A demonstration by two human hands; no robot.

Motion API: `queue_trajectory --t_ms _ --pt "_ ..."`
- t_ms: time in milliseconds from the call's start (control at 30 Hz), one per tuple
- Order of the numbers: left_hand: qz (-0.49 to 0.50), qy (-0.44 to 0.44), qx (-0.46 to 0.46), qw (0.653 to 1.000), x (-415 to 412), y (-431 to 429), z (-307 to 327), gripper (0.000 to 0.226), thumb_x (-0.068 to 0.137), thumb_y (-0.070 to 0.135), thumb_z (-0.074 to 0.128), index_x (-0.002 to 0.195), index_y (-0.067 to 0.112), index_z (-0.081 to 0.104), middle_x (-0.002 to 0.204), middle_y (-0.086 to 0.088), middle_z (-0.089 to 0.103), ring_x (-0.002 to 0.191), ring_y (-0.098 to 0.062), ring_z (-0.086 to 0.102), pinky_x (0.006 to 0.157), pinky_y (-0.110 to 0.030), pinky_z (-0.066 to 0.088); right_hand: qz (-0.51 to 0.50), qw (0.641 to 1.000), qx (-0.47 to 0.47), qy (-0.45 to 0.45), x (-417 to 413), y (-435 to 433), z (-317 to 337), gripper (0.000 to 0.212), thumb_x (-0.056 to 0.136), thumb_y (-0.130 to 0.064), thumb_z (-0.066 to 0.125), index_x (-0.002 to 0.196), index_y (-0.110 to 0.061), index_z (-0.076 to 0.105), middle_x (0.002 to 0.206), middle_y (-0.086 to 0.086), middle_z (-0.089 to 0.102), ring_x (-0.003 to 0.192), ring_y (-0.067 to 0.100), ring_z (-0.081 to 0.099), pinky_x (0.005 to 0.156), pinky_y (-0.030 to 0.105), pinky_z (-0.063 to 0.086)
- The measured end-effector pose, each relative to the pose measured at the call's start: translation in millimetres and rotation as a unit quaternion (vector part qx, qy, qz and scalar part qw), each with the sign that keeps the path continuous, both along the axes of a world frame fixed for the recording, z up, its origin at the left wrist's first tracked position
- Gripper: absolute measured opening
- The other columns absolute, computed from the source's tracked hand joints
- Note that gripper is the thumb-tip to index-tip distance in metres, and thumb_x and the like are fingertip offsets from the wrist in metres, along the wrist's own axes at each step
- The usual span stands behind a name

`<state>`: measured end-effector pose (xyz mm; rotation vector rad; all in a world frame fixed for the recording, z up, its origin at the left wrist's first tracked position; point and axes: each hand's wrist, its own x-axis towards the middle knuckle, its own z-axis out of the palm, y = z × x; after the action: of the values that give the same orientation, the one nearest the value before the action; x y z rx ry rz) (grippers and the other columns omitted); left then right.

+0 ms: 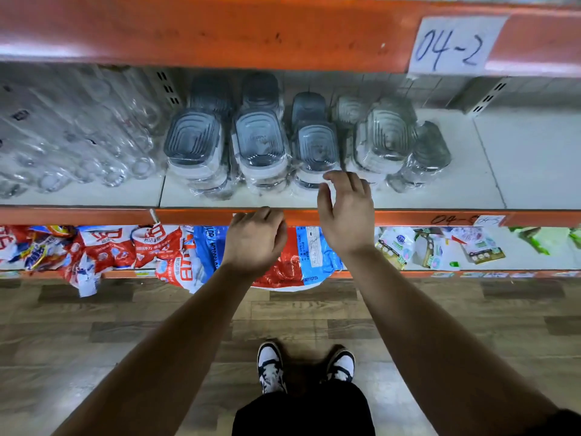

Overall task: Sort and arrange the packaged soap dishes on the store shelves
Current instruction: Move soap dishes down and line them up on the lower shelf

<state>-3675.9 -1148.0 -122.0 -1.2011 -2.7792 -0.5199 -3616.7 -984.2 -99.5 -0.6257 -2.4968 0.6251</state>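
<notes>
The soap dishes are grey and white in clear wrap. The shelf is white with an orange edge. The shoes are black and white.

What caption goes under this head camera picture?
Right hand reaches toward wrapped soap dishes on the shelf; left hand hovers below.

"04-2" on paper label

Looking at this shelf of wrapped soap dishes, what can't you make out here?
Head view only:
Rear soap dishes: shadowed under the upper shelf, count unclear.
Left hand: its back hides the curled fingers, so any grip is unknown.
Right hand: contact with the front soap dish pack unclear.
Lower shelf label: writing partly covered by a paper slip.
</notes>
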Motion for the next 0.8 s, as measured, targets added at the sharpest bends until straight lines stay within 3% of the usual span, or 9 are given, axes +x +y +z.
queue_trajectory --t_ms 400,600,800 --pt "-0.009 0.124 0.068 0.990 72.4 30.2 144.2 0.025 0.095 0.027 0.046 0.084 0.014 0.064 0.068 -0.002 0.064 0.060 -0.025 0.061 0.069 -0.035 0.044 0.063 0.989 0.017 0.135 86.3 20.8 142.3 0.029 0.095 -0.030 0.047 0.093 -0.009 0.067 0.080 0.001 0.067 0.077 0.025 0.062 0.062 0.032 0.047" --pt "0.023 0.173 0.132 0.976 87.0 55.7 214.3 0.021 0.092 0.026 0.048 0.085 0.015 0.064 0.065 -0.001 0.062 0.057 -0.024 0.058 0.066 -0.033 0.042 0.087 0.973 0.026 0.213 105.5 54.6 210.3 0.025 0.095 -0.027 0.049 0.094 -0.009 0.066 0.081 0.001 0.066 0.078 0.022 0.060 0.066 0.030 0.044" --pt "0.045 0.205 0.155 0.965 80.4 67.3 262.0 0.020 0.094 0.028 0.047 0.086 0.018 0.063 0.074 0.000 0.066 0.067 -0.024 0.062 0.074 -0.038 0.048 0.105 0.964 0.035 0.242 102.1 82.7 253.6 0.030 0.096 -0.030 0.047 0.098 -0.007 0.067 0.091 0.006 0.066 0.085 0.026 0.061 0.068 0.032 0.045"
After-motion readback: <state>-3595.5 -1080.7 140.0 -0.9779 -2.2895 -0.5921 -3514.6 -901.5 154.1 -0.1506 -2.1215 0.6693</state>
